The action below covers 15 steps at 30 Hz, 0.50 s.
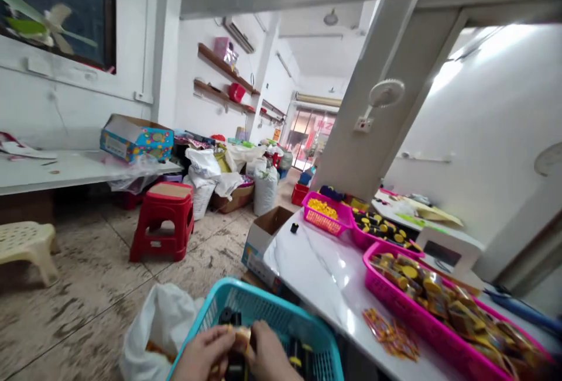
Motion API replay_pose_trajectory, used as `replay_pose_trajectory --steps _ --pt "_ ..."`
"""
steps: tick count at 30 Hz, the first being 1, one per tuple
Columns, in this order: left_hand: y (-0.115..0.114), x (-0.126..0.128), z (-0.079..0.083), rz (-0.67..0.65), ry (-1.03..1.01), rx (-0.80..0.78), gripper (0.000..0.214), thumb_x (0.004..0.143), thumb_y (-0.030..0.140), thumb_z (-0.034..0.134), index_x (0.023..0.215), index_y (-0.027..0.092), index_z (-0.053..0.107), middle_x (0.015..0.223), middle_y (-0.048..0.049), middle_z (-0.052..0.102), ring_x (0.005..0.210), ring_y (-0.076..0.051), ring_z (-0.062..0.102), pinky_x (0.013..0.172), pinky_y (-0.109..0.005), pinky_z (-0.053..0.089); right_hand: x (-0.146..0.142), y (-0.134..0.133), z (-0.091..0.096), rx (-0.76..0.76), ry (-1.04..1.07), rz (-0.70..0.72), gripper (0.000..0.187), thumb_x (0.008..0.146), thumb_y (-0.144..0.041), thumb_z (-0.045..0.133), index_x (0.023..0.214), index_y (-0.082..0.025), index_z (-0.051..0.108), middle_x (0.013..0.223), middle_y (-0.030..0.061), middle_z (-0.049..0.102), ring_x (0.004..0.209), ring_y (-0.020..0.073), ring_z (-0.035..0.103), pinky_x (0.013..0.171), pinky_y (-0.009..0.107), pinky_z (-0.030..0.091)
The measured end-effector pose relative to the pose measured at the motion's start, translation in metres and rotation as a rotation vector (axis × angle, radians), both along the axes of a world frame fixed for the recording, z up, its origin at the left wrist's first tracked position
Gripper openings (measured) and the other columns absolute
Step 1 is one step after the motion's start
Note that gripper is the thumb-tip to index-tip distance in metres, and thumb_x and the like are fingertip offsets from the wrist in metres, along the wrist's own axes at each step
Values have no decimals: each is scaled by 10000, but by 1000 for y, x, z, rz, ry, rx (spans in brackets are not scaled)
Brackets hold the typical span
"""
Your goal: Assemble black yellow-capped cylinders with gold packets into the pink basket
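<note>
My left hand (pixel 204 353) and my right hand (pixel 271 353) are close together over a teal plastic basket (pixel 270 298). Fingers of both are closed around a small orange-and-clear wrapper (pixel 242 339); its exact contents are hidden by the fingers. Black cylindrical pieces (pixel 236 318), some with yellow parts, lie in the basket around and beneath my hands. Right of the basket, a loose pile of orange printed wrappers (pixel 390 334) lies on the white marble-patterned table (pixel 316 270).
A long pink basket (pixel 369 278) of wrapped yellow-lidded pieces stands on the table at right. Behind it are a pink basket (pixel 325 227) of yellow caps and another holding black-and-yellow pieces. A white sack (pixel 149 316), a red stool (pixel 162 217) and a cardboard box (pixel 261 234) stand on the floor.
</note>
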<state>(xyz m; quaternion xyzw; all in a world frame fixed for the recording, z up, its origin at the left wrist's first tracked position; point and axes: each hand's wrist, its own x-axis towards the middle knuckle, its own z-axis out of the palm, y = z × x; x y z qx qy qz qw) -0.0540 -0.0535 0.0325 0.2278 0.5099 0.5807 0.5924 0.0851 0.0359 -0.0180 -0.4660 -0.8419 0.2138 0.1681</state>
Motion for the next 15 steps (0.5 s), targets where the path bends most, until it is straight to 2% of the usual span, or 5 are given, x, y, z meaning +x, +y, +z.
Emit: replay_pose_trajectory --steps 4,7,9,12,15 --pt "9 -8 9 62 -115 52 405 594 460 788 804 136 667 477 50 494 372 -21 311 350 -134 132 -4 -12 1 -17 85 70 307 732 -222 591 1037 -184 603 1017 95 629 925 235 610 816 311 453" --pt "20 -10 14 96 -210 59 331 598 324 807 797 123 636 591 18 582 406 -23 399 329 -117 162 -6 -11 3 -22 119 4 183 704 -219 622 878 -181 582 892 64 617 822 215 582 737 299 438" --pt "26 -11 14 132 -251 43 299 600 263 804 783 125 614 626 15 599 416 -23 428 319 -112 171 -2 -6 6 -50 166 -35 183 655 -210 659 784 -194 531 763 15 587 705 184 545 656 277 412" --pt "30 -13 12 150 -260 25 263 628 240 783 772 121 597 604 22 588 388 -16 402 306 -112 158 13 4 22 -196 384 -104 241 660 -254 689 789 -213 489 647 -45 530 578 141 486 564 248 372" --pt "32 -12 12 129 -236 15 251 657 243 762 796 108 602 662 -14 631 375 -7 390 304 -113 148 29 10 47 -422 716 -116 299 694 -332 711 868 -217 498 666 -47 542 576 129 492 546 237 392"
